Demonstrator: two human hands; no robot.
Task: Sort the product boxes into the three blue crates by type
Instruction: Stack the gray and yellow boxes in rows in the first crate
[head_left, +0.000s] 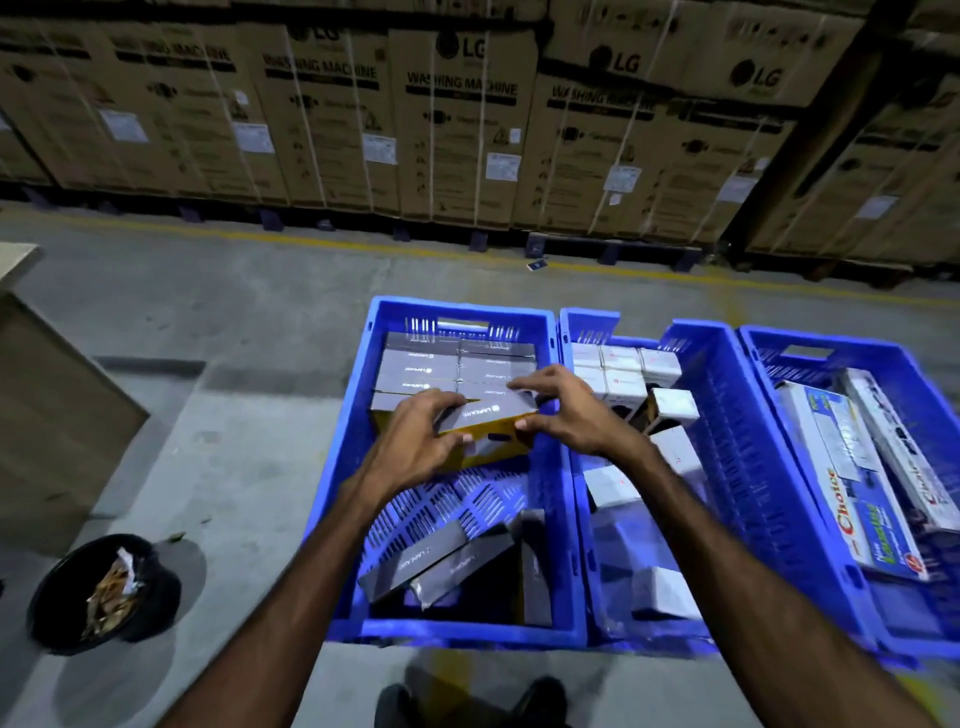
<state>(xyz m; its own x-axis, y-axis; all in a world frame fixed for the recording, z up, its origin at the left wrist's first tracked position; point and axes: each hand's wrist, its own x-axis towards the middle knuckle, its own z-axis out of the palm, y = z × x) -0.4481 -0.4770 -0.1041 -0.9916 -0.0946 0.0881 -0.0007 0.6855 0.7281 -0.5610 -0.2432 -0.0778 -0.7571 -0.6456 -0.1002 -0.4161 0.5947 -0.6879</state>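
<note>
While both my hands reach into the left blue crate (563, 467), my left hand (415, 447) and right hand (563, 410) clamp a grey-and-yellow product box (485, 423) from either side, just at the near edge of the neat grey stack (457, 366) packed at the crate's far end. Loose grey boxes (441, 561) lie tumbled at the near end. Middle crate (727, 441) holds small white boxes (623, 364), some stacked far, some scattered. Right crate (779, 395) holds long Choice boxes (852, 483). On the floor at near left sits a black bin (104, 592).
</note>
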